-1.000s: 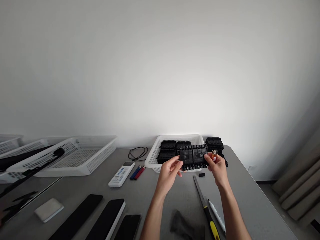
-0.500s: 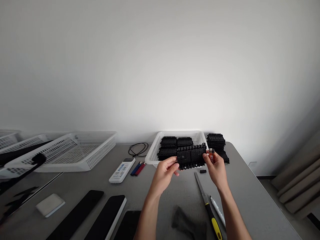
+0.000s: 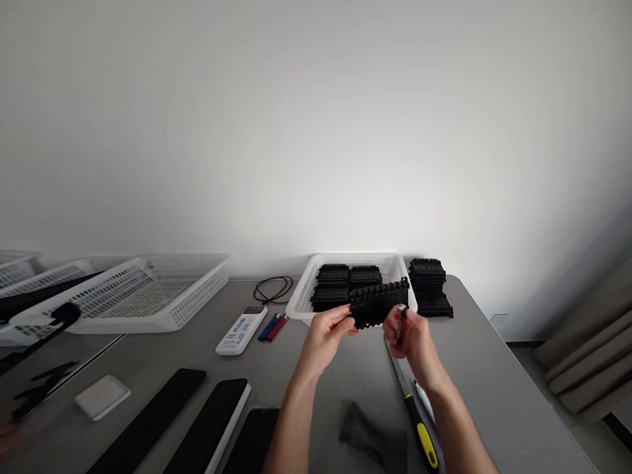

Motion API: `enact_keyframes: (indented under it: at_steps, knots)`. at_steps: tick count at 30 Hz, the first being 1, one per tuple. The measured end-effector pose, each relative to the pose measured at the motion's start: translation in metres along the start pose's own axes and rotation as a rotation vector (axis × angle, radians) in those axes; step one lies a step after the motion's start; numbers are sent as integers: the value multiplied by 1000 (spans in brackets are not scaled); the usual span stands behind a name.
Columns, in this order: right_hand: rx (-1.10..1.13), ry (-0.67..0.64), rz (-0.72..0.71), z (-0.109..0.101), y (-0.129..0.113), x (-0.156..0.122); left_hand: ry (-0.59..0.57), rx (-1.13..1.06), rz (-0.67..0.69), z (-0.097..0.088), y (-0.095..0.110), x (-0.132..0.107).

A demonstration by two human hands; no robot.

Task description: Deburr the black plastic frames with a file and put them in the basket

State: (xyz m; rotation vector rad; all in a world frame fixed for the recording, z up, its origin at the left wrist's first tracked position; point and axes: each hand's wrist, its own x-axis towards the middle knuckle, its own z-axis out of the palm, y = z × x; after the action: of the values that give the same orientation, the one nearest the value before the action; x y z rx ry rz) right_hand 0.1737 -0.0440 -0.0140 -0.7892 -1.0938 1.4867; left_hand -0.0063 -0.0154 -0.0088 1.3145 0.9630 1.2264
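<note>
My left hand (image 3: 323, 332) pinches the left end of a black plastic panel (image 3: 372, 304) with toothed long edges, holding it up before the basket. Close by its right end, my right hand (image 3: 412, 339) is closed around an orange-red lighter (image 3: 403, 324), partly hidden by the fingers. Behind, a white basket (image 3: 301, 289) holds several similar black panels (image 3: 333, 275). More of these panels are stacked (image 3: 427, 283) to the right of the basket. Below my right hand lies a file (image 3: 419, 428) with a black and yellow handle, beside a white marker (image 3: 424, 400).
Left of the basket are a black cable (image 3: 273, 289), a white power bank (image 3: 241, 330) and blue and red lighters (image 3: 272, 327). Dark flat slabs (image 3: 207, 424), a white block (image 3: 103, 397) and a dark cloth (image 3: 370, 434) lie nearer. Another white basket (image 3: 172, 322) stands left.
My right hand has let go of the panel's right end and turned, bringing the lighter left in front of it. My left hand keeps its hold; the panel has tilted.
</note>
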Motion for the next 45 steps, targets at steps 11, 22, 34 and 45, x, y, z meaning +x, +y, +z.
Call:
enact_keyframes:
  at_steps: [11,22,34,45]
  knots:
    - [206,-265,287,27,8,6,-122,115,62,11,-2,2]
    - [243,-277,353,23,8,7,-117,234,94,10,-16,3]
    - [276,-263,413,20,6,8,-168,313,116,11,-11,2]
    - [295,-249,433,15,1,8,-174,290,130,11,-8,1]
